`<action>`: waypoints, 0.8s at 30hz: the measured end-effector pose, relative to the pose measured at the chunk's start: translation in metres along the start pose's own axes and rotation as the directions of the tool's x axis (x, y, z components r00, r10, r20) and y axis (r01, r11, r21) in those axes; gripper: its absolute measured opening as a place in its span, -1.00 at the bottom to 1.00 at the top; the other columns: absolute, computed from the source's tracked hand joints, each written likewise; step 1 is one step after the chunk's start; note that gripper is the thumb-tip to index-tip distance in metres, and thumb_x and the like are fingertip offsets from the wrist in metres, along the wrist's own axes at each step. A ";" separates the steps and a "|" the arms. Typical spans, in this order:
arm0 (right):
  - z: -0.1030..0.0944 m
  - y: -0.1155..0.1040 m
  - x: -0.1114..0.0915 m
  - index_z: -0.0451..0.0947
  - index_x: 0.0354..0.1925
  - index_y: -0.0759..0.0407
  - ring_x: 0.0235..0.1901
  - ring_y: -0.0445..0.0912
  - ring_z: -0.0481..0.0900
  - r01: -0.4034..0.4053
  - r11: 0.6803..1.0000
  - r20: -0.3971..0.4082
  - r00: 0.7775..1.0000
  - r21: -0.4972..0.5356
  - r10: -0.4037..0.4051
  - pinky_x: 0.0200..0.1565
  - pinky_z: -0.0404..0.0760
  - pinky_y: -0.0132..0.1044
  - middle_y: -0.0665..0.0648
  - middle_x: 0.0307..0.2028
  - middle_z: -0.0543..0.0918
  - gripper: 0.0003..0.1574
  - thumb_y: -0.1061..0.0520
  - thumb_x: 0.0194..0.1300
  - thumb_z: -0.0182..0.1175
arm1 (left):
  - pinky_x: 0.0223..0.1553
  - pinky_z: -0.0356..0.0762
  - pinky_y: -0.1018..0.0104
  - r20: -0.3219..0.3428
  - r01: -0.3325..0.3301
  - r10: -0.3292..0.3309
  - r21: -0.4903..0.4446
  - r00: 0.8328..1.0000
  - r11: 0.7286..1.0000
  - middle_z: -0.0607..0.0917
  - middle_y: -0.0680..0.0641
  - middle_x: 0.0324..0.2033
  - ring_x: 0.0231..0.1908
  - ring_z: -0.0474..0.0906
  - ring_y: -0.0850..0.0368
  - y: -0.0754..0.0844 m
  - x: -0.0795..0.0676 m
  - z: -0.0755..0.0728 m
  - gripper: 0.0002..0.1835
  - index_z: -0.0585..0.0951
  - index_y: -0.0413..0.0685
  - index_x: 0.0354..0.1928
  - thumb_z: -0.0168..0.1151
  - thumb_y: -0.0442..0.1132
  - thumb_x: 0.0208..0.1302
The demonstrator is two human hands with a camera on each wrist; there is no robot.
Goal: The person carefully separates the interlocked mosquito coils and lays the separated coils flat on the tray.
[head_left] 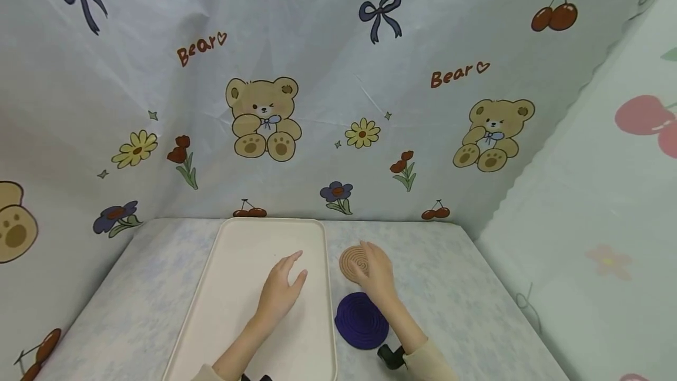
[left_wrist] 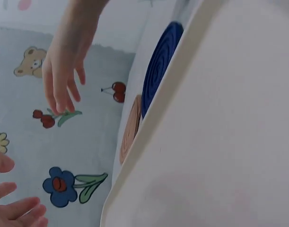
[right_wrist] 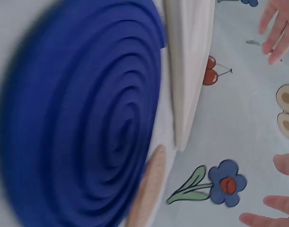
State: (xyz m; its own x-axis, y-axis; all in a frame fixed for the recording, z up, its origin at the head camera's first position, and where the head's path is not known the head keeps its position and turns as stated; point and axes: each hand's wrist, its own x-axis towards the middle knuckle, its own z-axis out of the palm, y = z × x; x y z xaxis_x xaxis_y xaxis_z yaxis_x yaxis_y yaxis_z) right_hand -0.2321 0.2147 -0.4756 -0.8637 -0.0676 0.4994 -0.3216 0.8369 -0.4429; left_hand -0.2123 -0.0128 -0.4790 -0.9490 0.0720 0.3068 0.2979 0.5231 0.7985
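Observation:
My left hand [head_left: 280, 290] hovers over a cream tray [head_left: 259, 246], fingers spread and holding nothing. Right of the tray lies a flat tan spiral coil [head_left: 350, 262], with a larger dark-blue spiral coil [head_left: 362, 325] nearer to me. Seen from the head, my right hand [head_left: 379, 275] covers part of the tan coil. The left wrist view shows that right hand [left_wrist: 66, 66] raised in the air, apart from both coils. In the right wrist view the blue coil [right_wrist: 87, 118] fills the left side and partly hides the tan coil [right_wrist: 151, 184].
The tray's raised rim [head_left: 335, 334] runs close beside both coils. A pale mottled tabletop [head_left: 433, 287] extends to the right. Behind it hangs a cloth [head_left: 317, 63] printed with bears, bows and flowers. A black device [head_left: 391, 357] sits at my right wrist.

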 end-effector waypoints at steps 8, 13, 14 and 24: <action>-0.004 0.024 -0.010 0.46 0.12 0.36 0.01 0.21 0.56 -0.140 0.956 0.007 0.990 0.259 0.143 0.08 0.53 0.17 0.34 -0.03 0.64 -0.46 0.20 0.19 0.28 | 0.02 0.61 0.20 0.067 0.014 0.004 -0.275 0.998 0.961 0.68 -0.11 -0.10 -0.08 0.61 0.05 0.021 -0.023 0.036 -0.63 0.50 -0.11 0.16 0.10 -0.28 0.32; -0.006 0.034 -0.019 0.49 0.05 0.39 -0.17 0.11 0.64 -0.213 0.905 0.031 0.976 0.367 0.217 -0.05 0.61 0.06 0.34 -0.17 0.69 -0.54 0.27 0.17 0.28 | -0.01 0.65 0.18 0.156 0.100 -0.046 -0.360 0.987 0.928 0.68 -0.22 -0.10 -0.07 0.63 -0.02 0.027 -0.036 0.056 -0.62 0.50 -0.15 0.15 0.10 -0.25 0.31; -0.006 0.036 -0.021 0.50 0.03 0.40 -0.20 0.07 0.65 -0.228 0.894 0.039 0.972 0.386 0.231 -0.07 0.64 -0.02 0.35 -0.18 0.69 -0.55 0.29 0.17 0.27 | -0.01 0.65 0.14 0.171 0.119 -0.059 -0.371 0.984 0.921 0.69 -0.23 -0.10 -0.07 0.64 -0.04 0.028 -0.038 0.060 -0.62 0.50 -0.16 0.15 0.11 -0.24 0.31; -0.009 0.050 -0.042 0.43 0.08 0.48 -0.25 -0.23 0.62 -0.342 0.770 0.136 0.937 0.539 0.321 -0.18 0.60 -0.50 0.46 -0.10 0.64 -0.53 0.33 0.21 0.23 | 0.12 0.53 -0.12 0.249 0.227 -0.123 -0.448 0.961 0.865 0.53 -0.48 0.09 0.11 0.51 -0.32 0.033 -0.057 0.087 -0.46 0.33 -0.29 0.28 0.13 -0.31 0.26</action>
State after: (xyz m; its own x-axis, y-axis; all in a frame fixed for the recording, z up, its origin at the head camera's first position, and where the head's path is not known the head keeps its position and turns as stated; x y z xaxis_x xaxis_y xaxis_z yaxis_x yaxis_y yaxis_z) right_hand -0.2088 0.2637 -0.5120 -0.9656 0.1309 0.2246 -0.1615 0.3752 -0.9128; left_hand -0.1569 0.0745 -0.5154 -0.9740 0.2163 0.0670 0.0879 0.0881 0.9922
